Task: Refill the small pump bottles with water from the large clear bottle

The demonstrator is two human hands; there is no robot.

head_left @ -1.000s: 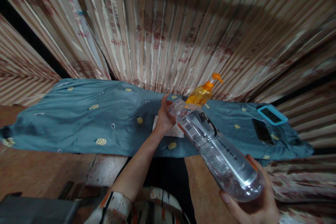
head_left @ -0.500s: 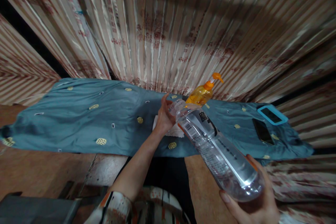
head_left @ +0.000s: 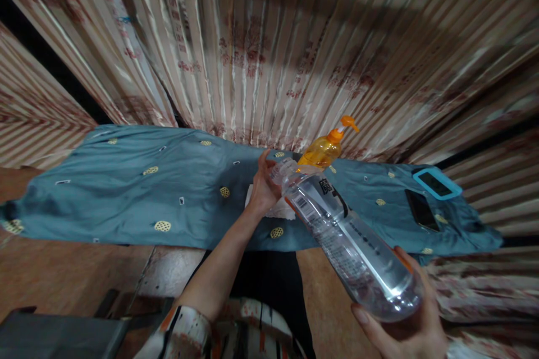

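Bottle (head_left: 343, 235) lies tilted in the head view, its long axis running from the base in the right hand (head_left: 404, 325), low and near, up and away to the neck at the left hand (head_left: 264, 182). The right hand cups the base, fingers curled round it. The left hand is closed about the neck above a white cloth (head_left: 281, 212); whether it grips a cap is hidden. An orange pump bottle (head_left: 324, 148) stands just behind.

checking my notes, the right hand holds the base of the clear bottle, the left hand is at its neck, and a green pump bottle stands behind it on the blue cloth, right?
Not quite: the head view shows the pump bottle is orange, not green. The rest holds: the right hand holds the base of the clear bottle, the left hand is at its neck, and the pump bottle stands behind on the blue cloth.
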